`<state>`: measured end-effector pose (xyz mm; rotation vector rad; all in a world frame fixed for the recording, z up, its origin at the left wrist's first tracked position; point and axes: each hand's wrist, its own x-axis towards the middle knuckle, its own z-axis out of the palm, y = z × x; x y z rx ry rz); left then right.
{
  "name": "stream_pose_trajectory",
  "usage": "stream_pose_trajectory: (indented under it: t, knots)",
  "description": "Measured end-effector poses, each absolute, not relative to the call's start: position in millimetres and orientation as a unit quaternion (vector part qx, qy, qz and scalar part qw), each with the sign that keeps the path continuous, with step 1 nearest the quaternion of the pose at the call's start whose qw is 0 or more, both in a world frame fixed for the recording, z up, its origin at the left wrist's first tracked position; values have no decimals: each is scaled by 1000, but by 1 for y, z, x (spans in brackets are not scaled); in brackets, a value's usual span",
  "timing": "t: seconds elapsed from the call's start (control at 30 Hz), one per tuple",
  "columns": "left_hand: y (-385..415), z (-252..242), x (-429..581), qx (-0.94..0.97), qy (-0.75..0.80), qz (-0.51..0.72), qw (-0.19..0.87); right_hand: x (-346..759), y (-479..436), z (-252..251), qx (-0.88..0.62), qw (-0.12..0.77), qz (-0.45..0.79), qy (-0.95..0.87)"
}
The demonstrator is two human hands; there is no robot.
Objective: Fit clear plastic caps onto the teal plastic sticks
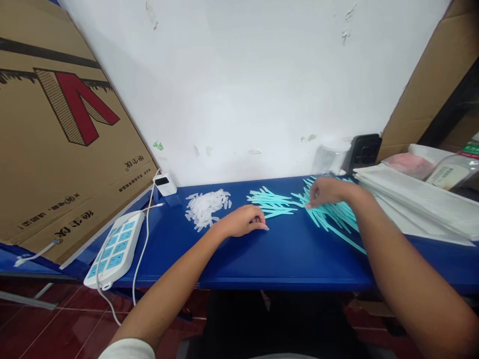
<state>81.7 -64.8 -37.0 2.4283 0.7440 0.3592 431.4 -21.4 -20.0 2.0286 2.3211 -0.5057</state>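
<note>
Two piles of sticks [273, 203]

Left hand [243, 221] curls just nearer than the smaller pile [275, 199], its grip unclear. White pieces [205, 207] lie to its left. Beyond, the right hand [325, 192] bends its fingertips over the larger pile's [339, 214] left edge; whether they pinch one, I cannot tell.

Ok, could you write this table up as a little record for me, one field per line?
Surface: blue table
Left hand: curled beside the smaller teal stick pile; grip unclear
Right hand: at the larger teal stick pile; grip unclear
Left of the sticks: white pieces, heaped
Far left: white power strip with blue sockets
Right side: stacked white sheets
Behind: white wall
</note>
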Motion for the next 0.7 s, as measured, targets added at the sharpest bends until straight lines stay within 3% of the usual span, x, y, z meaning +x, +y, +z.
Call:
stream_pose_trajectory:
  t: [0.4, 0.7]
  knots:
    - [-54, -39, 82, 829, 332, 368, 258, 428, -15, -32, 650, -2, -154, 745]
    - [-43, -38, 78, 695, 357, 459, 424, 426, -16, -30, 606, -12, -137, 784]
